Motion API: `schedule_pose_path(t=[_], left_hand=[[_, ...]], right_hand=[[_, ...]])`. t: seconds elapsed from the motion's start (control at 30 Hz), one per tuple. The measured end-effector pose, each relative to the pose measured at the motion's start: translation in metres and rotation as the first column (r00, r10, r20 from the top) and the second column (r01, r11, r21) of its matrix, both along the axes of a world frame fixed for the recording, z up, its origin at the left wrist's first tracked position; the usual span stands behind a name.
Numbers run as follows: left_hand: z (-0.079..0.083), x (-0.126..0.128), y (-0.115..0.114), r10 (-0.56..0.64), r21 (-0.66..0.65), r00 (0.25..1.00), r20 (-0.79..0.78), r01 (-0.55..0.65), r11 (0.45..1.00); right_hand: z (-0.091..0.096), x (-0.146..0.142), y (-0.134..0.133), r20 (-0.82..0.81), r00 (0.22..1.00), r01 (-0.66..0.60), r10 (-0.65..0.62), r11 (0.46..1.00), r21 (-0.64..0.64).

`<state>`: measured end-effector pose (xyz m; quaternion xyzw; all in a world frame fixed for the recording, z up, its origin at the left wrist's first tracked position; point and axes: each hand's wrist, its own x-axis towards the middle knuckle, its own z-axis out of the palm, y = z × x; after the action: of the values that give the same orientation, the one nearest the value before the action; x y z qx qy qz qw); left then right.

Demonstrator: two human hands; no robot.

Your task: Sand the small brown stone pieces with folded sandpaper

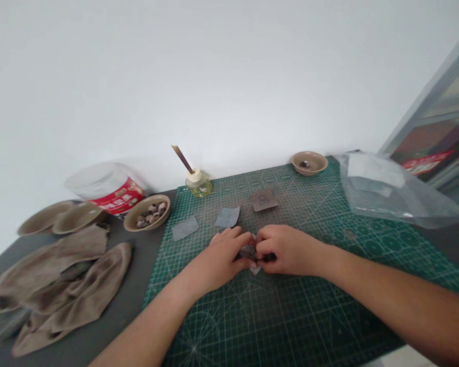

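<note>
My left hand and my right hand meet over the middle of the green cutting mat. Between their pinched fingers is a small crumpled grey sheet, with a pale corner showing below the fingertips. Whether something is wrapped inside it is hidden. Just beyond my hands lie a curled grey square and a flat grey piece. A brownish square with handwritten marks rests behind them.
At left stand a bowl of small brown and pale lumps, a clear jar with a red label, other bowls and brown cloths. Along the back are a glass bottle and a bowl. A plastic bag lies right.
</note>
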<state>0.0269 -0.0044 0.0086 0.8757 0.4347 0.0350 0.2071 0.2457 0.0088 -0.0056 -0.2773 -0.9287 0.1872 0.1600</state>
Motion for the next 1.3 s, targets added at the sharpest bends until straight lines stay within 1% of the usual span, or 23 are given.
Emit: schedule_pose_path(t=[0.1, 0.23, 0.3, 0.37, 0.43, 0.5, 0.57, 0.7, 0.77, 0.87, 0.9, 0.97, 1.03, 1.1, 1.17, 1.2, 1.23, 1.3], left_hand=[[0.001, 0.000, -0.001, -0.001, -0.008, 1.000, 0.028, 0.001, 1.000], [0.004, 0.000, -0.002, 0.004, -0.008, 1.000, 0.030, -0.003, 1.000], [0.004, 0.000, -0.002, 0.005, 0.003, 1.000, 0.014, -0.005, 1.000], [0.004, -0.001, -0.002, 0.002, 0.007, 1.000, 0.013, -0.002, 1.000], [0.006, -0.002, -0.002, -0.002, 0.000, 1.000, 0.025, 0.002, 1.000], [0.007, -0.004, -0.002, -0.013, -0.010, 0.999, 0.041, 0.014, 1.000], [0.009, -0.006, -0.003, -0.022, -0.011, 0.999, 0.047, 0.023, 1.000], [0.011, -0.008, -0.004, -0.015, 0.002, 0.999, 0.045, 0.015, 1.000], [0.011, -0.008, -0.004, -0.016, -0.005, 0.999, 0.052, 0.016, 1.000], [0.011, -0.009, -0.002, -0.036, -0.029, 0.998, 0.052, 0.037, 0.999], [0.011, -0.009, 0.000, -0.044, -0.038, 0.998, 0.046, 0.046, 0.998], [0.010, -0.009, 0.001, -0.054, -0.049, 0.998, 0.035, 0.056, 0.997], [0.009, -0.009, 0.003, -0.052, -0.048, 0.998, 0.035, 0.054, 0.997], [0.009, -0.009, 0.003, -0.044, -0.045, 0.998, 0.042, 0.046, 0.998], [0.009, -0.009, 0.003, -0.034, -0.051, 0.998, 0.043, 0.037, 0.998], [0.010, -0.009, 0.003, -0.030, -0.056, 0.999, 0.039, 0.032, 0.998], [0.010, -0.009, 0.003, -0.026, -0.060, 0.999, 0.035, 0.028, 0.998], [0.010, -0.009, 0.003, -0.019, -0.064, 0.999, 0.027, 0.021, 0.998]], right_hand=[[0.001, 0.002, -0.001, 0.019, 0.999, -0.027, 0.028, 0.999, -0.047], [0.002, 0.001, 0.000, 0.016, 1.000, 0.019, -0.019, 0.999, -0.031], [0.002, 0.001, -0.001, 0.008, 1.000, -0.001, 0.001, 0.999, -0.035], [0.003, 0.002, 0.000, 0.021, 0.999, -0.035, 0.036, 0.997, -0.069], [0.003, 0.004, 0.001, 0.042, 0.998, -0.032, 0.036, 0.995, -0.093], [0.002, 0.005, 0.002, 0.037, 0.999, 0.004, -0.001, 0.997, -0.076], [0.001, 0.003, 0.001, 0.014, 1.000, 0.010, -0.009, 0.998, -0.056], [0.001, 0.001, -0.003, -0.004, 0.998, -0.068, 0.068, 0.995, -0.077], [0.001, 0.001, -0.002, -0.002, 0.998, -0.070, 0.070, 0.994, -0.085], [-0.001, -0.001, -0.002, 0.001, 1.000, -0.011, 0.011, 1.000, -0.020], [-0.002, -0.002, -0.002, 0.003, 1.000, -0.014, 0.014, 1.000, 0.005], [-0.004, -0.004, -0.002, 0.004, 0.998, -0.060, 0.060, 0.998, 0.018], [-0.005, -0.003, -0.001, 0.005, 0.996, -0.091, 0.091, 0.996, -0.010], [-0.005, -0.002, 0.001, -0.001, 0.999, -0.047, 0.047, 0.998, -0.036], [-0.006, -0.003, 0.001, -0.016, 1.000, 0.015, -0.016, 0.999, -0.036], [-0.007, -0.004, 0.001, -0.025, 0.999, 0.026, -0.027, 0.999, -0.030], [-0.008, -0.004, 0.001, -0.035, 0.999, 0.015, -0.016, 1.000, -0.024], [-0.009, -0.004, 0.001, -0.043, 0.998, -0.052, 0.051, 0.998, -0.025]])
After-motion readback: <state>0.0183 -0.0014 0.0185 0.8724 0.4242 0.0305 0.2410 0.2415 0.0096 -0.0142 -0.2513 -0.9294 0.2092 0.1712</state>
